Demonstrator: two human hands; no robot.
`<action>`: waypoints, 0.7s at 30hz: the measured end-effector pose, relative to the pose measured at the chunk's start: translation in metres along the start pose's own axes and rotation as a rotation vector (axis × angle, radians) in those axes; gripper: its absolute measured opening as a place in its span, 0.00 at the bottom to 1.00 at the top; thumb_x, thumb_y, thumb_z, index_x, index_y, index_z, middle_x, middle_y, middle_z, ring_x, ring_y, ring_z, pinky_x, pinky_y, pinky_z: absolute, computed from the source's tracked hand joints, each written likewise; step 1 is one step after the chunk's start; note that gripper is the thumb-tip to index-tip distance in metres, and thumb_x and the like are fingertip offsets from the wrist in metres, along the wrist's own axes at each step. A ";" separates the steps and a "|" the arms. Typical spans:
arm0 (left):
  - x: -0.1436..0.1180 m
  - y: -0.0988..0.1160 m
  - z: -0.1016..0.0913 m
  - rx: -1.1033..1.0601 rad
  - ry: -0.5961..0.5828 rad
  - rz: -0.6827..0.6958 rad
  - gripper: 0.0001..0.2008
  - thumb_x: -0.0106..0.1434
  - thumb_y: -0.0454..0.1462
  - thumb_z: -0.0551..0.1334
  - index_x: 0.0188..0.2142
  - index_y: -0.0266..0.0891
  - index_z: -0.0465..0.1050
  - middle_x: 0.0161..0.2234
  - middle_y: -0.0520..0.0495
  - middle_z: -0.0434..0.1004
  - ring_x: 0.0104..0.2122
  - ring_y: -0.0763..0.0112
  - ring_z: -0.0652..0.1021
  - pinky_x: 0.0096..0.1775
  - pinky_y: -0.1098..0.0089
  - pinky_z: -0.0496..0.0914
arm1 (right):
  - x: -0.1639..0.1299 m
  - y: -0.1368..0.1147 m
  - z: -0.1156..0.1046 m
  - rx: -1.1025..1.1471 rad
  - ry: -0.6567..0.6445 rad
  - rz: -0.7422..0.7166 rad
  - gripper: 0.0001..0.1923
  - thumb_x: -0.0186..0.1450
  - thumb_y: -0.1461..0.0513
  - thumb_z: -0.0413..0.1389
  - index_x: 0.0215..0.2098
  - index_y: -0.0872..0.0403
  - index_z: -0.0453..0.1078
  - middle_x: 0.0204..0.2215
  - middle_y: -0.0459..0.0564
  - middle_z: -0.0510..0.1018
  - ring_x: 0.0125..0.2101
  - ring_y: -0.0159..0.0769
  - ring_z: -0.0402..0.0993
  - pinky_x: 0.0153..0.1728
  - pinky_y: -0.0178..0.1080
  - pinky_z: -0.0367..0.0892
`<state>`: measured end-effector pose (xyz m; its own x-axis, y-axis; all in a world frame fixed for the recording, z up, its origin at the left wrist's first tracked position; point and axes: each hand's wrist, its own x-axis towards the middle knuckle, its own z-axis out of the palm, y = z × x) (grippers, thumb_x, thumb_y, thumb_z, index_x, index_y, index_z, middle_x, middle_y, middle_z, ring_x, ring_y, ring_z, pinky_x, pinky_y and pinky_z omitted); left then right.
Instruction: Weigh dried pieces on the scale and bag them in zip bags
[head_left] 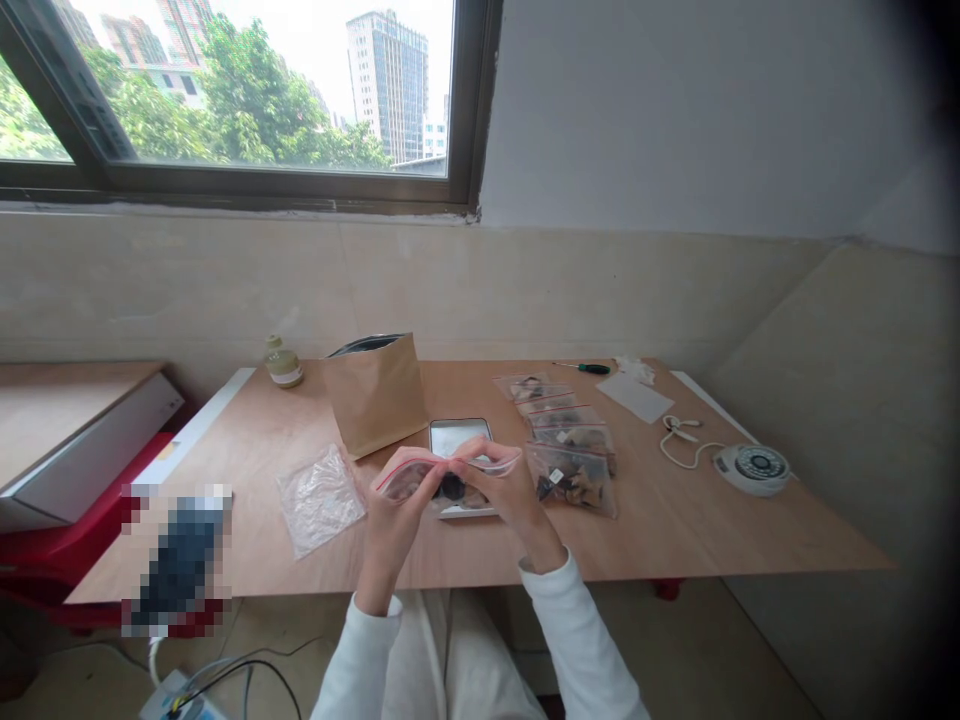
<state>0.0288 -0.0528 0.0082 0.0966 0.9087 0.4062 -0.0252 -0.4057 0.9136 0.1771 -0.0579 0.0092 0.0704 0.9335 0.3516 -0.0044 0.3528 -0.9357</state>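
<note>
Both your left hand (397, 500) and right hand (504, 490) pinch the zip bag (442, 475) top, grip clamped along its seal, filled bags (566, 445) waiting at two o'clock.

A glossy clear plastic bag (442, 470) is seen at centre; matt brown paper pouch (376, 395); smooth wooden surface (675, 520).

five zip bags (571, 478), one paper bag (376, 395), one bottle (283, 362), one screwdriver (585, 368)
</note>
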 end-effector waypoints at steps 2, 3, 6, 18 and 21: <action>-0.001 0.000 0.001 -0.011 -0.006 -0.005 0.04 0.58 0.37 0.64 0.31 0.39 0.74 0.31 0.50 0.75 0.33 0.72 0.75 0.36 0.74 0.70 | -0.001 0.000 -0.001 -0.022 0.037 -0.050 0.12 0.56 0.53 0.63 0.24 0.54 0.75 0.25 0.47 0.76 0.30 0.35 0.73 0.33 0.36 0.69; -0.001 -0.001 0.001 -0.019 -0.009 -0.013 0.04 0.59 0.37 0.64 0.31 0.39 0.74 0.30 0.50 0.75 0.33 0.72 0.76 0.36 0.73 0.70 | -0.001 0.001 -0.002 -0.034 0.046 -0.070 0.12 0.56 0.54 0.63 0.23 0.53 0.75 0.25 0.47 0.76 0.30 0.35 0.73 0.34 0.36 0.68; 0.001 -0.001 -0.001 -0.038 0.000 -0.052 0.05 0.59 0.38 0.64 0.30 0.38 0.75 0.30 0.50 0.77 0.33 0.71 0.77 0.37 0.72 0.70 | -0.002 0.002 -0.003 -0.037 0.020 -0.085 0.12 0.60 0.53 0.60 0.26 0.52 0.77 0.26 0.49 0.78 0.30 0.37 0.74 0.35 0.38 0.68; 0.016 -0.011 0.000 -0.045 0.075 -0.185 0.19 0.61 0.49 0.59 0.26 0.37 0.76 0.25 0.48 0.78 0.28 0.68 0.77 0.32 0.70 0.70 | -0.004 0.022 -0.007 -0.110 0.167 0.045 0.29 0.65 0.42 0.45 0.28 0.54 0.76 0.23 0.49 0.78 0.26 0.37 0.74 0.29 0.36 0.68; 0.018 -0.020 -0.002 -0.039 0.123 -0.268 0.32 0.64 0.57 0.46 0.22 0.38 0.76 0.20 0.45 0.77 0.24 0.66 0.76 0.30 0.67 0.71 | -0.005 0.026 -0.014 -0.156 0.218 0.046 0.33 0.66 0.40 0.40 0.28 0.53 0.76 0.22 0.49 0.78 0.26 0.37 0.73 0.31 0.36 0.68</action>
<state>0.0286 -0.0283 -0.0024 -0.0162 0.9889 0.1476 -0.0534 -0.1482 0.9875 0.1909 -0.0546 -0.0178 0.2865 0.9065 0.3102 0.1399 0.2807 -0.9495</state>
